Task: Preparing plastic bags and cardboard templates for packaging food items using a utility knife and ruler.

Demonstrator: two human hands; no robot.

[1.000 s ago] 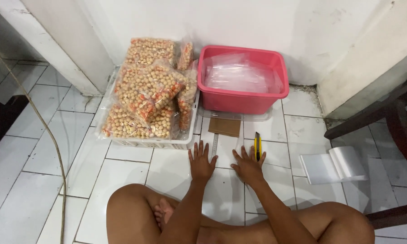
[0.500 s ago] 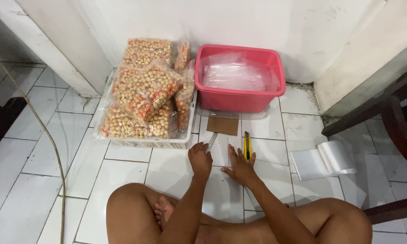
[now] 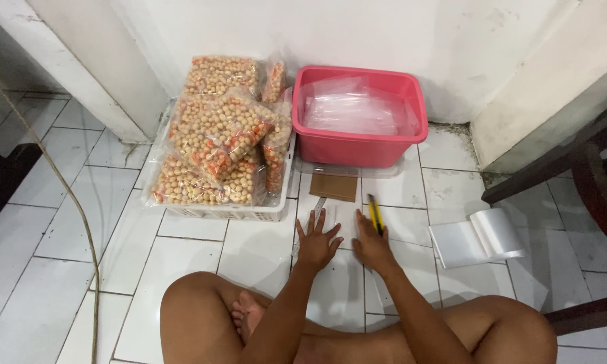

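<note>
Floor: white tiles (image 3: 81,202) with dark lines between them, a bit dirty near the wall.
Room: a white wall (image 3: 357,34) at the back, a white post on the left, a dark wooden chair (image 3: 586,168) on the right.
Cord: a thin cord (image 3: 68,195) runs down the floor on the left.
Person: sits on the floor with bare legs crossed, arms reaching forward.
Left hand: the left hand (image 3: 317,241) lies flat on the tile, fingers spread wide, holding nothing.
Right hand: the right hand (image 3: 371,244) is just beside the left one. Its fingers are by the low end of a yellow cutter (image 3: 375,216); I cannot tell if it pinches it.
Cutter: it lies on the floor between the hands and the pink tub, pointing to the wall.
Pink tub: a pink plastic tub (image 3: 357,145) by the wall, with clear plastic bags (image 3: 357,111) inside.
Brown card: a small brown card (image 3: 333,187) lies on the floor just in front of the tub.
White basket: a white basket (image 3: 236,212) left of the tub, piled with sealed bags of round tan snacks (image 3: 216,135).
Loose bags: a stack of clear flat bags (image 3: 475,237) on the floor to the right, well apart from the hands.
</note>
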